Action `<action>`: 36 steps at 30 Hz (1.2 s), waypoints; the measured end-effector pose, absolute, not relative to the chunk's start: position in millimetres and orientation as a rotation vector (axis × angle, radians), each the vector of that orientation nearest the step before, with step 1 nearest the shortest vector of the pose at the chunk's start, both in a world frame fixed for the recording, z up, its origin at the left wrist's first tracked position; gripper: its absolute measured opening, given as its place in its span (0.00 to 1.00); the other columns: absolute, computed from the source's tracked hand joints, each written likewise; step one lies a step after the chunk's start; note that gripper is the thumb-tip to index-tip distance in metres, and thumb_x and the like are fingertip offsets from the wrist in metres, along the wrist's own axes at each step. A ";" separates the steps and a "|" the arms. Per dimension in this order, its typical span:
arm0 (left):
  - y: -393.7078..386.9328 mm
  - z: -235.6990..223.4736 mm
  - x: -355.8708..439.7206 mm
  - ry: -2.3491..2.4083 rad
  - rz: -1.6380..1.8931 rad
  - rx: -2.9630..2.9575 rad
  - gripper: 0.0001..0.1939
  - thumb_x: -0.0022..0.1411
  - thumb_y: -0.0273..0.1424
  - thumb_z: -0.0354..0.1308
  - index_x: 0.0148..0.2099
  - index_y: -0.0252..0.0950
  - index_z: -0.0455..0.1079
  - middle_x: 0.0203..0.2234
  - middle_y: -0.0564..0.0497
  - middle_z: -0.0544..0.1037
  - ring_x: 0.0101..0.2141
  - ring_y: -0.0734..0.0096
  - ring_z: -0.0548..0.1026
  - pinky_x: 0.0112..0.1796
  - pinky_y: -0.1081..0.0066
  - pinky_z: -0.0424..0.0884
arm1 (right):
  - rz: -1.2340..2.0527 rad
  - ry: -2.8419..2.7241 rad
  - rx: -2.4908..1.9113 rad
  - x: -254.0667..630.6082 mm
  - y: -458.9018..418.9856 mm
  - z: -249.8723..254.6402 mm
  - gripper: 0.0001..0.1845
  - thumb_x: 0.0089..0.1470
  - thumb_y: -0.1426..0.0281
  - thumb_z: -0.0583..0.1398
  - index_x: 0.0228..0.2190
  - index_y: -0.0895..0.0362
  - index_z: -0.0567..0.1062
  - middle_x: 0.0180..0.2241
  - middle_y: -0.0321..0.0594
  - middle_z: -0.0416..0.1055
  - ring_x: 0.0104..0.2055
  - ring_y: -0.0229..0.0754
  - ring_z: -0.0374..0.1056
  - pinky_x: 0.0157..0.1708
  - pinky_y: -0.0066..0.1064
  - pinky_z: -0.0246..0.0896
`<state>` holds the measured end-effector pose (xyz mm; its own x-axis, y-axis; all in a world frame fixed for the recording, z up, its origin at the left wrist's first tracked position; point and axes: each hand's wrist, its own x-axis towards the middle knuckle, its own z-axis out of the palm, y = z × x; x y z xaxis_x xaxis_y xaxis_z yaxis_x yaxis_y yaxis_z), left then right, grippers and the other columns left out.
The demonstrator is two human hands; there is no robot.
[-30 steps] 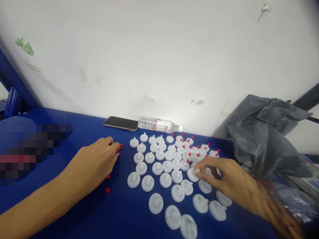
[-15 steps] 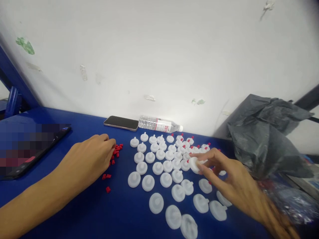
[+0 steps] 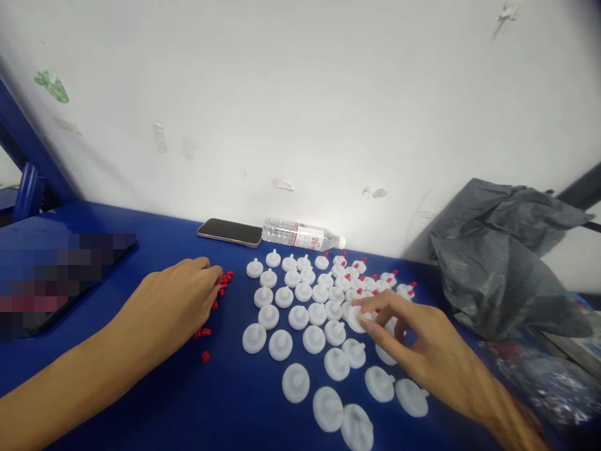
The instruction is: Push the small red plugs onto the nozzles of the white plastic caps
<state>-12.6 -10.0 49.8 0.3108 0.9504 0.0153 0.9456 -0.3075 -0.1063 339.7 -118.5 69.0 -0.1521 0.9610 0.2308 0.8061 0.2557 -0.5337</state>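
My left hand (image 3: 185,294) rests at the small red caps (image 3: 225,279), fingers curled down together. Its fingertips are hidden, so anything pinched there does not show. Over the right part of the group, my right hand (image 3: 413,338) has thumb and index finger closed on the edges of a white spouted disc (image 3: 357,319). Many similar white discs (image 3: 313,339) lie spread across the blue table (image 3: 235,407), spouts up or tilted. Several at the back right carry red caps (image 3: 364,260) on their spouts.
A phone (image 3: 230,232) and a clear water bottle (image 3: 300,234) lie along the wall. To the left is a dark, partly blurred tablet-like device (image 3: 94,282). A grey plastic bag (image 3: 498,250) and a clear plastic bag (image 3: 549,382) are on the right.
My right hand has come slightly left and down with the white spouted disc, among the other discs. My left hand stays at the red caps, nearly unmoved.
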 end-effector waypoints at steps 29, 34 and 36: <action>-19.5 41.2 -5.5 -1.761 0.028 -2.503 0.16 0.78 0.29 0.49 0.52 0.38 0.80 0.43 0.44 0.80 0.41 0.52 0.81 0.33 0.60 0.68 | 0.303 -2.062 -1.588 331.8 -119.0 68.5 0.13 0.67 0.57 0.61 0.41 0.47 0.84 0.25 0.31 0.81 0.22 0.39 0.75 0.24 0.29 0.72; -16.1 36.4 -6.9 -1.748 0.005 -2.539 0.18 0.80 0.29 0.48 0.51 0.38 0.81 0.44 0.43 0.81 0.44 0.51 0.82 0.34 0.59 0.69 | 0.293 -2.066 -1.579 331.2 -118.9 67.9 0.13 0.66 0.56 0.62 0.41 0.48 0.85 0.25 0.31 0.81 0.22 0.39 0.75 0.22 0.29 0.71; -15.3 34.7 -8.2 -1.736 -0.007 -2.546 0.18 0.80 0.30 0.48 0.51 0.39 0.81 0.44 0.44 0.81 0.44 0.52 0.82 0.34 0.60 0.69 | 0.272 -2.069 -1.559 330.8 -118.9 68.3 0.13 0.67 0.57 0.62 0.41 0.48 0.85 0.25 0.30 0.81 0.22 0.38 0.76 0.23 0.28 0.72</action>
<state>-8.2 -15.3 34.7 0.3659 0.9299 0.0374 0.9302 -0.3641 -0.0470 330.8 -118.9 68.3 -0.1936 0.9372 0.2901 0.8304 0.3140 -0.4603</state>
